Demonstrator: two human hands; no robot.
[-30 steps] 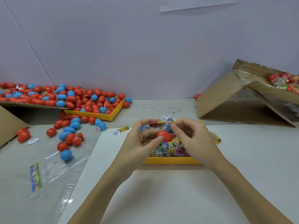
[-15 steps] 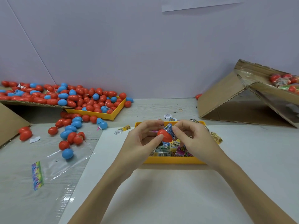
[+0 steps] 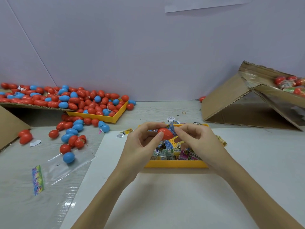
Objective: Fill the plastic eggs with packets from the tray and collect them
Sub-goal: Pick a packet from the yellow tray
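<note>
Cluttered table (image 3: 165,111) (eggs (image 3: 85,103) heaped leftward): left hand (image 3: 142,142) pinches red egg (image 3: 165,133), right hand (image 3: 196,139) a packet (image 3: 171,128).

The red plastic egg half (image 3: 165,133) looks smooth and glossy, and the blue printed foil packet (image 3: 171,128) against it is crinkled and shiny. The yellow plastic tray (image 3: 175,164) has a smooth, slightly satin wall. Under it lies a matt white paper sheet (image 3: 181,195). The clear plastic bag (image 3: 66,167) near the bench's left edge is glossy, and the brown cardboard box (image 3: 231,103) is matt and rough-edged.
</note>
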